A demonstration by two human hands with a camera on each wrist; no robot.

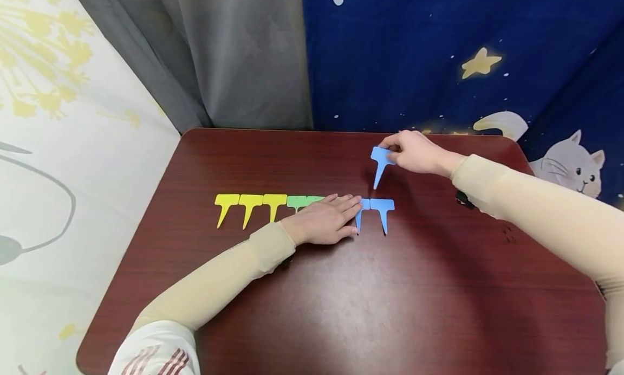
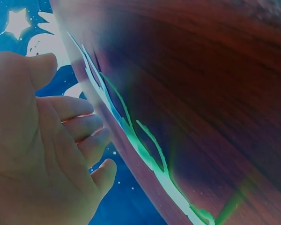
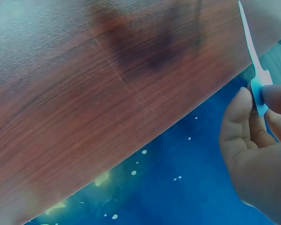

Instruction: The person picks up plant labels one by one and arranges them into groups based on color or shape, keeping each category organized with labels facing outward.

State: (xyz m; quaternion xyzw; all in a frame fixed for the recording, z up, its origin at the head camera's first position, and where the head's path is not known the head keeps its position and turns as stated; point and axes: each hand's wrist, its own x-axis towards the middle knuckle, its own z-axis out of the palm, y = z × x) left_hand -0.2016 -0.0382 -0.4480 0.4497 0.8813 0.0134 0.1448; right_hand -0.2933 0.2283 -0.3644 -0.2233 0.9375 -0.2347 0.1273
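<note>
My right hand [image 1: 416, 152] pinches a blue T-shaped plant label [image 1: 378, 169] by its head, above the far part of the table, with the pointed stem hanging down. The right wrist view shows this label [image 3: 256, 79] between thumb and fingers. My left hand [image 1: 322, 221] spreads palm down over the middle of a row of such labels; whether it touches them I cannot tell. From left to right the row runs through yellow labels [image 1: 251, 200], green labels [image 1: 296, 202] and blue labels [image 1: 382, 205], heads side by side, stems toward me. The left hand hides part of the row.
The row lies on a dark red wooden table [image 1: 365, 310] with rounded corners. Behind its far edge hang a grey curtain [image 1: 248, 55] and a blue curtain [image 1: 390, 55] with stars and a cat. A pale patterned surface [image 1: 63, 163] borders the left side.
</note>
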